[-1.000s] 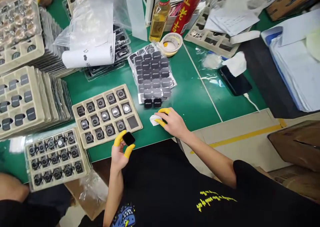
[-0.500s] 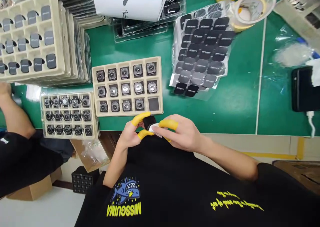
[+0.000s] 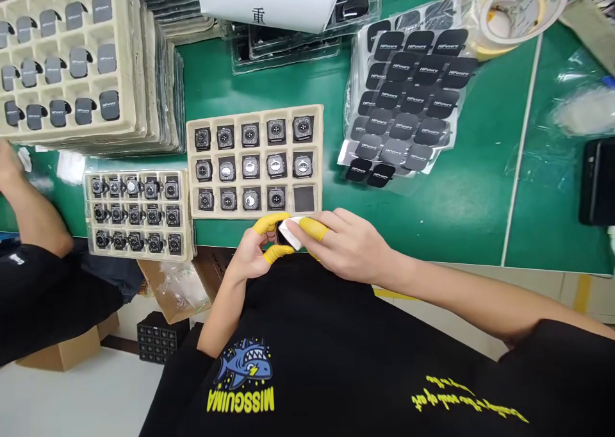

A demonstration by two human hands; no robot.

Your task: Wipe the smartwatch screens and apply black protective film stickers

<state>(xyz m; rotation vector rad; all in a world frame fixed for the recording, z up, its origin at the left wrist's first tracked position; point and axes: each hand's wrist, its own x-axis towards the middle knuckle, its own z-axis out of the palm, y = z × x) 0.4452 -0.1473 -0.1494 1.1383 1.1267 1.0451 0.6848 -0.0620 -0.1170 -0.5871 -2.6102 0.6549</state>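
The left hand (image 3: 250, 257) pinches a small black watch body (image 3: 280, 232) between yellow-capped thumb and forefinger, just off the near edge of the green surface (image 3: 432, 213); the right hand (image 3: 350, 248) presses a small white wipe (image 3: 289, 232) against its face with a yellow-capped fingertip, so both hands are closed on what they hold. Most of the watch body is hidden under the wipe and the fingers — only a dark sliver shows.

Just beyond the hands lies a beige tray (image 3: 254, 161) of watch bodies, with one dark, empty compartment at its near right corner; a second, smaller tray (image 3: 139, 214) sits to its left, and a sheet of black pads (image 3: 408, 97) in clear plastic lies further right. A tall stack of trays (image 3: 81, 72) stands at the far left, and another person's arm (image 3: 33, 213) reaches in at the left edge.

The risk, as I judge it, is the grip: the piece is held by two edges only, above the person's lap and not over the surface; a hard push from the wipe could twist it out of the pinch and drop it to the floor. A smear left on the face is also possible if the wipe skids off the glass.
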